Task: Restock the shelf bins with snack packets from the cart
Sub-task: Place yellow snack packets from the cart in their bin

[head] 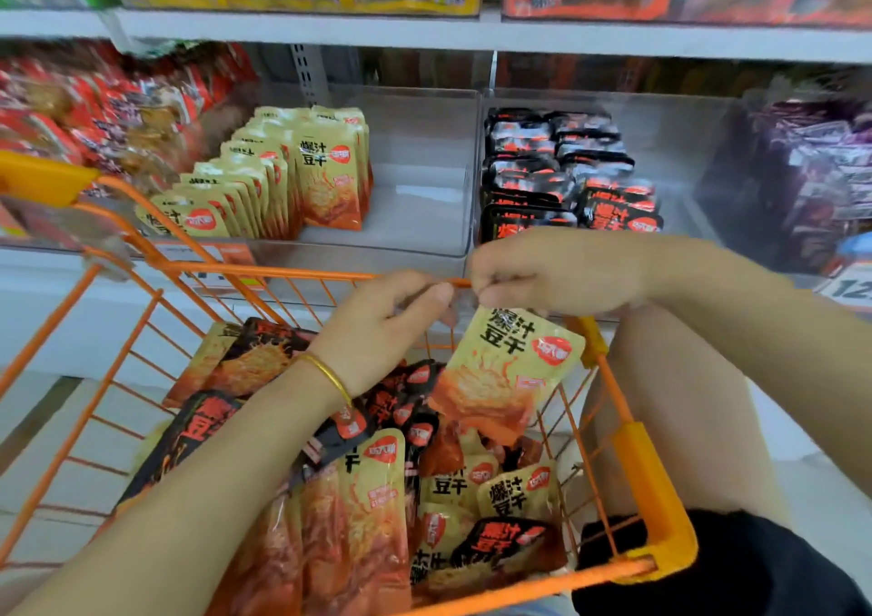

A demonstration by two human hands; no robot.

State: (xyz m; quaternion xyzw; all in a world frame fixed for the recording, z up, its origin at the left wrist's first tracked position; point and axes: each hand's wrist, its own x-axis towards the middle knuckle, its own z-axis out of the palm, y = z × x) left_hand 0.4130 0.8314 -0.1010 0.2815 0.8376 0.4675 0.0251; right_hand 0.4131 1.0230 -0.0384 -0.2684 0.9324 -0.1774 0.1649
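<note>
Cart [653, 488] below; right grip [561, 268] pinches hanging yellow packet [509, 370]; left grip [382, 327] loosely curled, empty.

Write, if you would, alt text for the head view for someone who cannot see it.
A person's right hand pinches a yellow snack packet by its top over an orange cart heaped with yellow and black packets; the left hand is beside it. Behind, clear shelf bins hold rows of matching packets.

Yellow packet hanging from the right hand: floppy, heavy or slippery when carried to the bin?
Probably light: the right hand pinches the yellow packet by its top edge alone. It hangs flat without folding, so likely fairly stiff. Its film looks glossy, so it may slip.
</note>
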